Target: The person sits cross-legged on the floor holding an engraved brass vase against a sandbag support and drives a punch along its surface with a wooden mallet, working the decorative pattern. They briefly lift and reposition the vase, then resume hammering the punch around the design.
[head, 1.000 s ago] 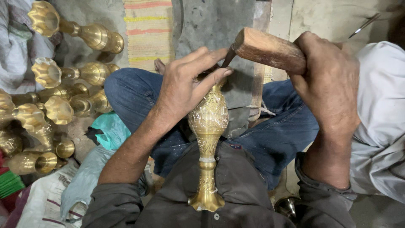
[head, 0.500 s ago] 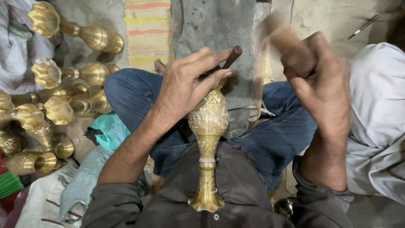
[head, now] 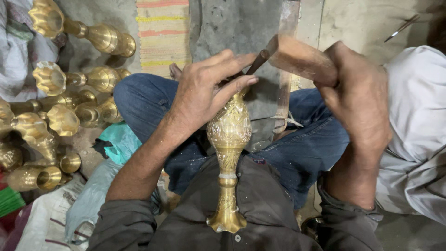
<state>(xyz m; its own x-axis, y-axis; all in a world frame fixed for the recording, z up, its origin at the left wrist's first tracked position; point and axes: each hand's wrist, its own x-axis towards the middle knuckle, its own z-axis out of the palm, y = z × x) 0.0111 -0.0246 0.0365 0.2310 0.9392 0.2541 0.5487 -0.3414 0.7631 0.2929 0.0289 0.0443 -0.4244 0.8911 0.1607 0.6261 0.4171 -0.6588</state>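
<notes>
An engraved brass vase [head: 228, 139] lies along my lap, its base against my chest and its mouth pointing away. My left hand [head: 204, 88] rests on the vase's upper end and pinches a thin dark chisel [head: 258, 59] against the metal. My right hand [head: 357, 97] grips a wooden mallet [head: 297, 58], blurred with motion, its head right at the chisel's top end. I sit cross-legged in blue jeans [head: 148, 100].
Several finished brass vases [head: 60, 111] lie piled on the floor at the left, beside a teal plastic bag [head: 121, 142]. A striped mat [head: 162, 30] and a grey slab [head: 232, 25] lie ahead. A person in white cloth [head: 413, 125] sits at the right.
The mallet swung up and away from the chisel half a second ago and has come back down onto it. My left hand and the vase stayed put.
</notes>
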